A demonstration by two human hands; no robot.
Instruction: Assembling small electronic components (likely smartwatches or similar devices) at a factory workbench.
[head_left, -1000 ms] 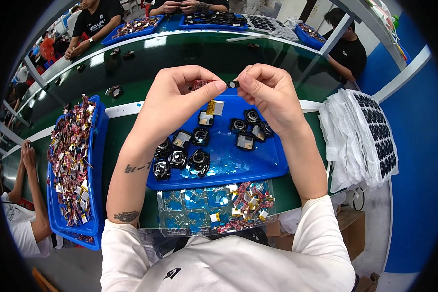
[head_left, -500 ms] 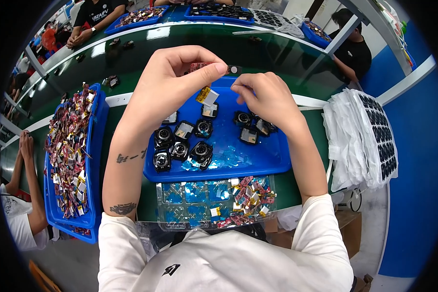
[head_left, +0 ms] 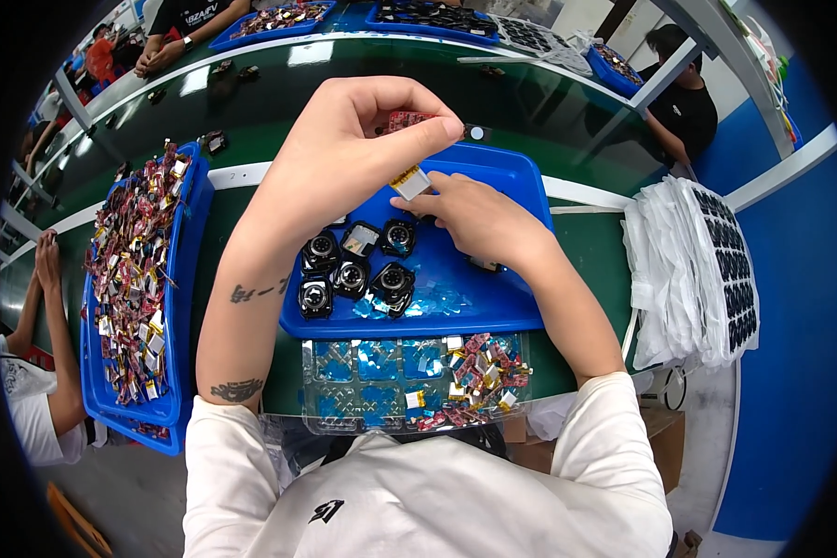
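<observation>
The left hand [head_left: 367, 139] is raised above the far part of the blue tray [head_left: 507, 302]. Its thumb and fingers are closed on a red circuit board [head_left: 411, 121]. A dark part with a pale round disc [head_left: 477, 133] projects to the right, just beyond the left thumb tip. A silver battery [head_left: 409, 182] with yellow tape hangs below the left thumb; its connection to the board is hidden.

The right hand [head_left: 482, 221] is lower and nearer the wearer, over the blue tray, with the back of the hand upward. Its fingers point left, and their tips are beside the lower end of the battery. The pictures do not show whether these fingers grip, touch or merely pass the battery.

Black round-faced housings [head_left: 349, 276] lie in the blue tray, below the left hand and to the left of the right hand. One further black housing [head_left: 485, 264] is partly covered by the right hand. Small blue film pieces [head_left: 428, 299] are scattered between the housings and the near tray wall.

A clear compartment tray [head_left: 309, 395] is on the near side of both hands, at the edge of the green table [head_left: 586, 246]. A blue bin [head_left: 192, 219] heaped with board assemblies [head_left: 135, 298] stands left of the left hand. A stack of white sheets [head_left: 658, 279] is right of the right hand.
</observation>
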